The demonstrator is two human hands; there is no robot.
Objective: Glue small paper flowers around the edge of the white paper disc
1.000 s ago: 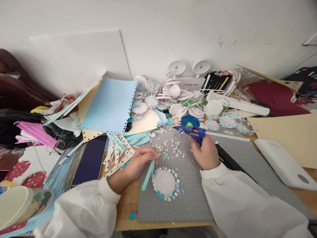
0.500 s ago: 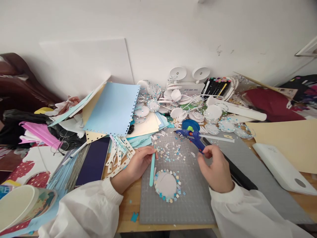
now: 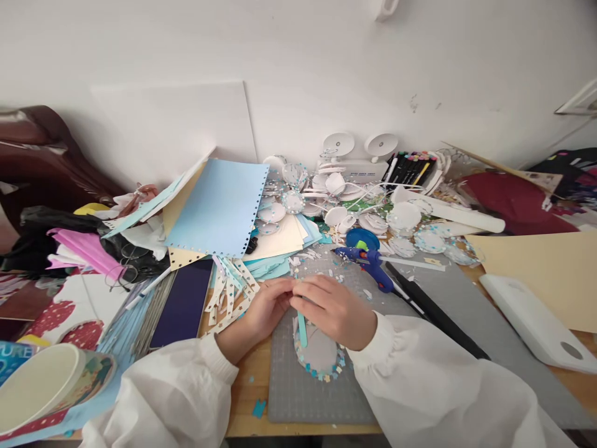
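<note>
My left hand (image 3: 270, 306) is closed on the upper end of a narrow teal strip (image 3: 303, 330) with a rounded lower tip. Against its fingertips presses my right hand (image 3: 332, 309), fingers bent together; what they pinch is hidden. Below both hands, a white disc (image 3: 321, 352) edged with small blue, white and cream stars lies on the grey cutting mat (image 3: 298, 401), partly covered by the strip and my right hand. A blue glue gun (image 3: 368, 264) with a white glue stick rests on the mat beyond my right hand.
Star-trimmed discs (image 3: 403, 216) and loose bits pile up behind the mat. Blue punched card (image 3: 217, 208) and star-punched strips (image 3: 228, 298) lie left, near a dark blue box (image 3: 181, 305). A white tub (image 3: 41, 389) stands front left; a white power bank (image 3: 536, 320) lies right.
My right hand has left the glue gun's handle and moved left to meet my left hand at the strip. The strip now lies over the disc's edge. The view has shifted slightly.
</note>
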